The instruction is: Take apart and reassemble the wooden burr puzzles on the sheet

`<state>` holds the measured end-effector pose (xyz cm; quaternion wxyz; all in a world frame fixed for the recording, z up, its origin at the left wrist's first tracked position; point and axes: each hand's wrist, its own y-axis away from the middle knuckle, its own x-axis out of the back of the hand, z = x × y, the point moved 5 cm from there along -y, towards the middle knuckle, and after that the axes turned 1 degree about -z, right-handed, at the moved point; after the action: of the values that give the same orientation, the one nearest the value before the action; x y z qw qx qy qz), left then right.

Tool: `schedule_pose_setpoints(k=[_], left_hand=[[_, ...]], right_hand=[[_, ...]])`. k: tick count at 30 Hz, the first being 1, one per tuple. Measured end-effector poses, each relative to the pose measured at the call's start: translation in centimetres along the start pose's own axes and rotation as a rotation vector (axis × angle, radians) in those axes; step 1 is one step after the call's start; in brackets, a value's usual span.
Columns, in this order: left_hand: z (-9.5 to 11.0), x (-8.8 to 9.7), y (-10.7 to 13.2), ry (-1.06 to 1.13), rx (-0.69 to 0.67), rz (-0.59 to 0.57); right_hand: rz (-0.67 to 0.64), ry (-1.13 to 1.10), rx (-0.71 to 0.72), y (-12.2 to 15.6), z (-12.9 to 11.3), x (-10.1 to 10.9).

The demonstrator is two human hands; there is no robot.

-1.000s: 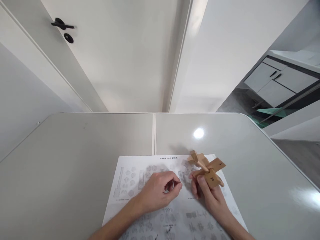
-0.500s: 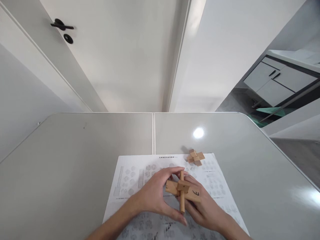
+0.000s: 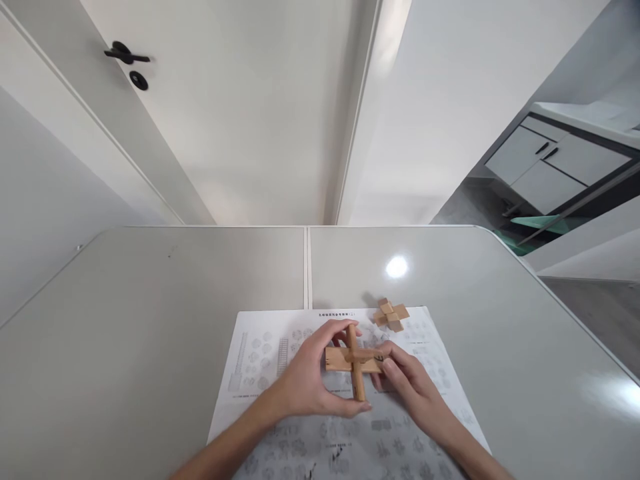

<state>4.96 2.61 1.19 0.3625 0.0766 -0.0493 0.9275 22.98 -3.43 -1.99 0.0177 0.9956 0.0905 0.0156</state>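
Observation:
A cross-shaped wooden interlocking puzzle (image 3: 340,359) is held between both hands above a printed sheet (image 3: 400,407). My left hand (image 3: 315,373) grips the two ends of its upright bar, fingers at the far end and thumb at the near end. My right hand (image 3: 407,377) pinches the right end of the flat crosspiece, which carries a dark handwritten mark. Some of the right fingers are hidden beneath the wood. Beyond the hands, a second, smaller-looking assembled wooden puzzle (image 3: 391,315) rests at the sheet's upper right edge.
The sheet, covered in small diagrams, lies on a grey table (image 3: 150,347) with a seam (image 3: 307,267) down its middle. Past the far edge stands a pale door (image 3: 265,120) with a black handle (image 3: 127,55). A white cabinet (image 3: 560,160) is at the right.
The held puzzle has turned and shifted slightly away and left. My right hand has moved from under it to its right end, now pinching there. The other puzzle stays put.

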Motion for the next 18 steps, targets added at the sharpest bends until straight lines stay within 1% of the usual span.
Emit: schedule_pose_setpoints(k=[4, 8, 12, 18], left_hand=[[-0.1, -0.1, 0.0, -0.013, 0.020, -0.047], [-0.5, -0.1, 0.2, -0.004, 0.062, -0.070], [-0.6, -0.1, 0.1, 0.002, 0.084, -0.075], [-0.2, 0.0, -0.2, 0.028, 0.017, -0.044]], right_hand=[[-0.070, -0.088, -0.095, 0.0, 0.6, 0.0], [-0.147, -0.156, -0.124, 0.2, 0.8, -0.3], [-0.132, -0.172, -0.130, 0.3, 1.1, -0.1], [-0.095, -0.335, -0.197, 0.3, 1.8, -0.4]])
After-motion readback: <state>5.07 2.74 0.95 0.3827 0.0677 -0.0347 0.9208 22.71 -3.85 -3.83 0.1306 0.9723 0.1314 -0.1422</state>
